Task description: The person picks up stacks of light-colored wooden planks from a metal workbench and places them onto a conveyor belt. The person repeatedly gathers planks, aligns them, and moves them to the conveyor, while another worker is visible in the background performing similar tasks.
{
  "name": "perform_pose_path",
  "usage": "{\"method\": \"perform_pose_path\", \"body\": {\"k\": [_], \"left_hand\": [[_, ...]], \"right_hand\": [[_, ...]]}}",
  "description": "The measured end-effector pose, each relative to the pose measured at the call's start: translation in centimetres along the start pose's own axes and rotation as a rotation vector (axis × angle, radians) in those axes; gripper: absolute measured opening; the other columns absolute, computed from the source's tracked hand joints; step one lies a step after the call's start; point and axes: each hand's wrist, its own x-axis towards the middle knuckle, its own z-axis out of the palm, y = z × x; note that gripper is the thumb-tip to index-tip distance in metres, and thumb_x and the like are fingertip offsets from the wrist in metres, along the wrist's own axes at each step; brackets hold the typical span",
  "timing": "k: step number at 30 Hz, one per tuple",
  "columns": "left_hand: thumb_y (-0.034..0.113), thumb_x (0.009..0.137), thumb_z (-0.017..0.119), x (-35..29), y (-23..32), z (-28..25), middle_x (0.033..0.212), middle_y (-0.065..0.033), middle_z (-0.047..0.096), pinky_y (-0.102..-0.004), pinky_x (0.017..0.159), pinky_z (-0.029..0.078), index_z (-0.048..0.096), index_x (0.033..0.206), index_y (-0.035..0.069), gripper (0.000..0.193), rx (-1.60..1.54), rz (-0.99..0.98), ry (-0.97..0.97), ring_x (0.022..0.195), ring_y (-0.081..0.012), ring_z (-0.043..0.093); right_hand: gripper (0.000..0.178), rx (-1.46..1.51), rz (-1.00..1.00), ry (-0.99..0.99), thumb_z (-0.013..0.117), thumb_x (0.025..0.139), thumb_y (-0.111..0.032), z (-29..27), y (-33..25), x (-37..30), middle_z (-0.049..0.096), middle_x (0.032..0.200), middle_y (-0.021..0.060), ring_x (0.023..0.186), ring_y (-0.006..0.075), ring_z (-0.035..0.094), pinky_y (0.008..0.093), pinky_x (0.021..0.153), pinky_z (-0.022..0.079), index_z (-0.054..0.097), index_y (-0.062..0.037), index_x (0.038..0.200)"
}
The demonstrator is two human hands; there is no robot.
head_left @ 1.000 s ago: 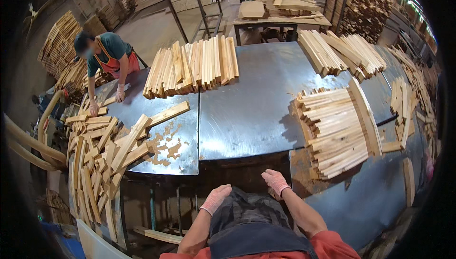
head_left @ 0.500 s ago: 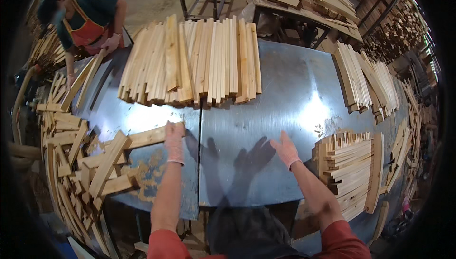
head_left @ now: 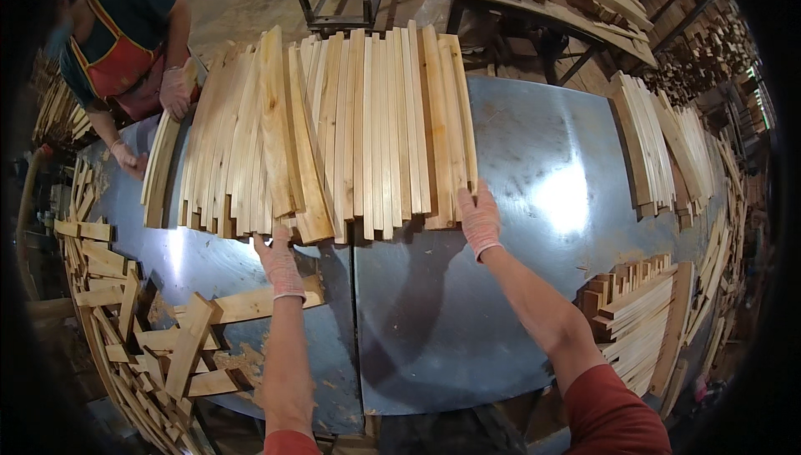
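Observation:
A wide row of pale wooden strips (head_left: 359,138) lies side by side on the blue-grey metal table (head_left: 526,288), their near ends uneven. One wider board (head_left: 275,121) rests slanted on top of them. My left hand (head_left: 280,267), in a thin light glove, is at the near ends left of the row's middle, thumb and fingers apart. My right hand (head_left: 479,219), gloved too, touches the near right corner of the row, its thumb spread from the fingers. Neither hand lifts anything. Below my left hand lies a loose board (head_left: 259,303) on the table.
Jumbled offcuts (head_left: 125,288) cover the table's left side. A stack of short strips (head_left: 638,321) stands near right, another bundle (head_left: 655,146) far right. Across the table at left, a person in a red apron (head_left: 125,63) has a gloved hand on some strips (head_left: 163,163). A seam crosses the table.
Both my hands have reached forward to the row of strips; the left has left the loose board. The other person's strips now stand closer beside the row. The view has shifted slightly.

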Motion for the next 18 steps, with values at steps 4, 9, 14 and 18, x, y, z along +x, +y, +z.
{"method": "perform_pose_path", "body": {"k": [4,9,14,18], "left_hand": [[0.035,0.095,0.084,-1.0,0.1,0.3,0.168,-0.0231,0.038,-0.0421,0.128,0.03,0.03,0.166,-0.004,0.098,0.245,0.128,0.074,0.152,-0.0361,0.041],[0.023,0.092,0.087,-3.9,0.5,1.4,0.117,-0.0139,0.063,-0.0353,0.091,0.055,0.039,0.157,-0.002,0.085,0.227,0.087,0.01,0.103,-0.0213,0.061],[0.027,0.092,0.086,-4.4,0.9,-1.8,0.117,-0.0165,0.069,-0.0379,0.093,0.056,0.052,0.15,-0.002,0.073,0.365,0.053,-0.241,0.102,-0.0257,0.066],[0.038,0.093,0.08,-3.5,7.7,-0.3,0.151,-0.0265,0.061,-0.0441,0.116,0.047,0.054,0.153,-0.007,0.079,0.816,0.283,-0.233,0.137,-0.0367,0.061]], "right_hand": [[0.069,0.983,0.372,0.04,0.072,0.105,-0.028,-0.6,-2.6,0.7,0.071,0.128,0.0114,0.111,0.0211,0.065,0.0348,0.098,0.052,0.046,0.0004,0.163],[0.054,0.453,0.033,-0.014,0.071,0.099,-0.024,-0.2,-4.4,1.0,0.07,0.114,0.0144,0.105,0.0261,0.065,0.0411,0.096,0.054,0.064,0.0025,0.145],[0.044,0.267,-0.032,-0.157,0.065,0.102,-0.037,-1.7,-1.1,4.5,0.074,0.113,0.0262,0.103,0.0382,0.07,0.0431,0.097,0.054,0.072,-0.0062,0.131],[0.058,0.142,0.002,-0.267,0.064,0.104,-0.047,-2.9,-2.0,5.8,0.074,0.129,0.0249,0.118,0.0384,0.07,0.0442,0.103,0.053,0.063,-0.0045,0.144]]}}
